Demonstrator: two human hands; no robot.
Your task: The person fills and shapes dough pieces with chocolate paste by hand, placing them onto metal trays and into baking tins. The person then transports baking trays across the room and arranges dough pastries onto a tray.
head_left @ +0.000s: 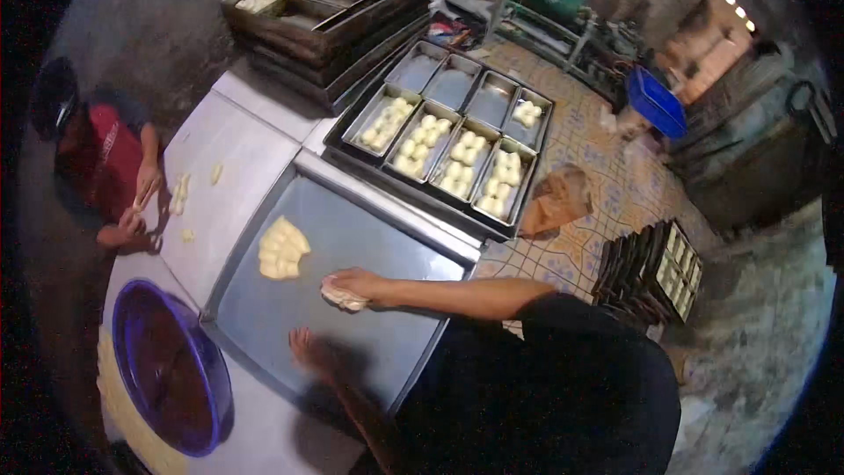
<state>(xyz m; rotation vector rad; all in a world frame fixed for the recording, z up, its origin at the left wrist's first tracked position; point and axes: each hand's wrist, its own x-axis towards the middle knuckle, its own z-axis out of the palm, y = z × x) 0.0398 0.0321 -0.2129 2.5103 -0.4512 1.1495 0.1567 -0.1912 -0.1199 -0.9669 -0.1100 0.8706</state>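
Observation:
My right hand [352, 284] is closed on a lump of dough [343, 301] on the large shallow metal tray [255, 215]. My left hand [303, 345] is lower on the tray, fingers apart and holding nothing. A flat portioned piece of pale dough [283, 251] lies on the tray, above and left of my right hand. Beyond it stands a rack of loaf tins [486, 104], several of them holding rows of dough balls [458, 165].
A co-worker [104, 158] at the left handles small dough strips. A purple basin [214, 391] stands lower left, tray stacks [316, 62] at the back. At right are more stacked trays [629, 273], a blue bin [655, 101] and a machine [554, 4] on the tiled floor.

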